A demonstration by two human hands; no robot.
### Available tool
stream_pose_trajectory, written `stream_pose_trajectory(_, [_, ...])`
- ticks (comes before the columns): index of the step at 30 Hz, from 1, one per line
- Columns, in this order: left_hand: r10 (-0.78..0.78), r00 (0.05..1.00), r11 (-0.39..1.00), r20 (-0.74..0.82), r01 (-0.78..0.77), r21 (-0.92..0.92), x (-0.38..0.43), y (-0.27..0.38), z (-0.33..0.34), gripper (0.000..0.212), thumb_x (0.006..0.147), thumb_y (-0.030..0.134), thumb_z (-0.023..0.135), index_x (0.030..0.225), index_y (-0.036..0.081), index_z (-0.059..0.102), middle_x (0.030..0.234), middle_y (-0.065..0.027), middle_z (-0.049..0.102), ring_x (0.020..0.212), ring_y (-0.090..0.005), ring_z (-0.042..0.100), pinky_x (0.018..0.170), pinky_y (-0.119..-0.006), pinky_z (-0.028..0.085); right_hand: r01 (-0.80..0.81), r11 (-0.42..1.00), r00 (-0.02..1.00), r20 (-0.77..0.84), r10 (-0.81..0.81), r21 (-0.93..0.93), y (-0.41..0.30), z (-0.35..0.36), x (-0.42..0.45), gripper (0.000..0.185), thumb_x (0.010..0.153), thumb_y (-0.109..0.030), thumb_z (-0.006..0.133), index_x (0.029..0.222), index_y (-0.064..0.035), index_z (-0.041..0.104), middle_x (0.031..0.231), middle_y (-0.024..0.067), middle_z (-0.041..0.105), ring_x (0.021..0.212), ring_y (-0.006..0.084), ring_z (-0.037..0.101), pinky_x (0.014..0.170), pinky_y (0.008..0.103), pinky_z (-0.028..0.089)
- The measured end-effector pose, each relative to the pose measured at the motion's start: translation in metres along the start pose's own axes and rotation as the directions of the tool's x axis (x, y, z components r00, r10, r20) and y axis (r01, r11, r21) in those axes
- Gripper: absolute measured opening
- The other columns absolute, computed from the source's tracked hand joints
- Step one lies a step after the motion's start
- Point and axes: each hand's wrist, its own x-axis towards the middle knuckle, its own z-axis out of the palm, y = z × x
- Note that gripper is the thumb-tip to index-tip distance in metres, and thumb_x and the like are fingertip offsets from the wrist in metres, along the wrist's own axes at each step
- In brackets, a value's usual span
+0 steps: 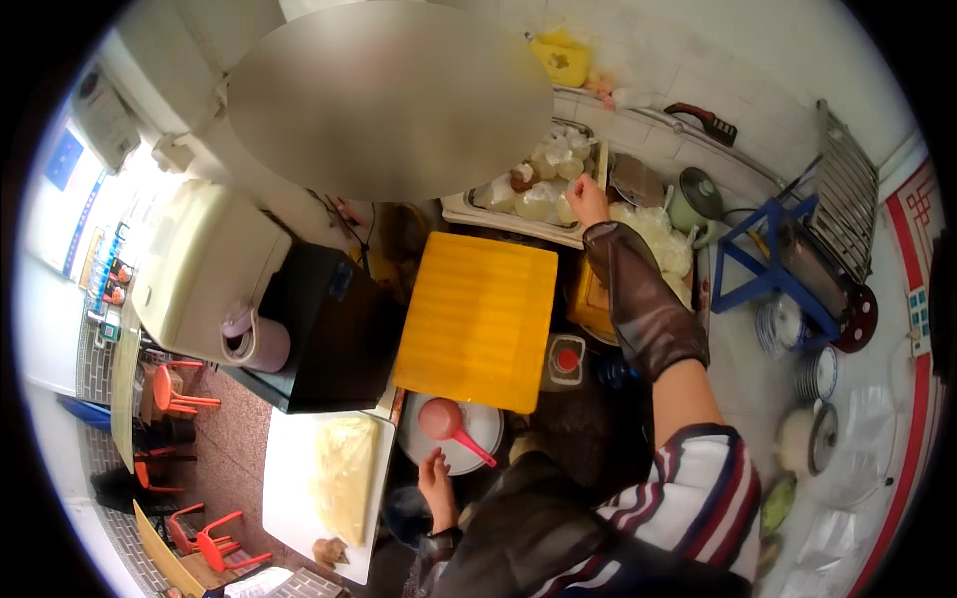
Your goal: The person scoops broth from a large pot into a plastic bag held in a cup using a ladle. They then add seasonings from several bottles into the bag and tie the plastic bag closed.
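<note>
My right hand reaches out over a white-rimmed basin with several clear plastic bags of pale contents in it. The fingers are curled at the near edge of the bags; whether they grip one is unclear. A dark sleeve cover wraps that forearm. Lower down, my left hand hangs empty with its fingers apart. Just beyond it, a pink plastic dipper lies on a round white lid. Between the two hands sits a yellow rectangular panel.
A black cabinet stands left, with a lilac kettle on it. A white table bears a wrapped pale slab. At right are a blue metal stand, a green pot and stacked bowls. A red-capped container is near my right arm.
</note>
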Motion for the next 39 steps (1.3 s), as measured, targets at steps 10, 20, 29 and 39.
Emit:
stream_pose_trajectory(10, [-0.013, 0.999, 1.000, 0.038, 0.013, 0.003, 0.005, 0.019, 0.020, 0.028, 0.095, 0.012, 0.049, 0.120, -0.001, 0.053, 0.116, -0.0110, 0.057, 0.104, -0.0183, 0.057, 0.087, -0.031, 0.047, -0.077, 0.930, 0.990, -0.086, 0.115, 0.361, 0.023, -0.006, -0.056, 0.014, 0.084, -0.014, 0.059, 0.096, -0.0066, 0.057, 0.084, 0.0121, 0.063, 0.077, 0.0243, 0.061, 0.068, 0.0360, 0.047])
stream_pose_trajectory(20, [0.260, 0.789, 0.951, 0.557, -0.310, -0.005, -0.026, -0.006, 0.009, 0.024, 0.094, 0.009, 0.051, 0.116, 0.000, 0.055, 0.111, -0.0098, 0.060, 0.100, -0.0171, 0.057, 0.085, -0.029, 0.046, -0.578, 0.738, 0.814, 0.192, 0.548, 0.349, 0.015, -0.059, -0.620, 0.007, 0.086, -0.003, 0.052, 0.087, -0.0041, 0.059, 0.075, 0.0068, 0.063, 0.069, 0.0147, 0.062, 0.061, 0.0282, 0.049])
stream_pose_trajectory(29, [-0.057, 0.169, 0.974, 0.984, -0.206, 0.092, -0.226, -0.118, 0.006, 0.022, 0.095, 0.012, 0.052, 0.113, 0.001, 0.057, 0.102, -0.0041, 0.061, 0.092, -0.0122, 0.057, 0.082, -0.026, 0.046, -0.791, 0.383, 0.359, -0.146, 0.922, 0.477, -0.103, -0.078, -1.084, 0.014, 0.087, -0.006, 0.052, 0.098, -0.0019, 0.060, 0.079, 0.0092, 0.063, 0.071, 0.0159, 0.061, 0.061, 0.0293, 0.049])
stream_pose_trajectory(39, [-0.443, -0.423, 0.892, 0.791, -0.293, 0.343, -0.430, -0.161, -0.051, 0.025, 0.096, 0.015, 0.050, 0.115, 0.001, 0.057, 0.110, -0.0077, 0.060, 0.100, -0.0162, 0.058, 0.085, -0.028, 0.047, -0.069, 0.304, -0.535, -0.292, 0.793, 0.950, -0.215, -0.108, -1.270, 0.026, 0.092, -0.021, 0.054, 0.105, 0.0018, 0.052, 0.082, 0.0169, 0.065, 0.052, 0.0210, 0.060, 0.046, 0.0342, 0.050])
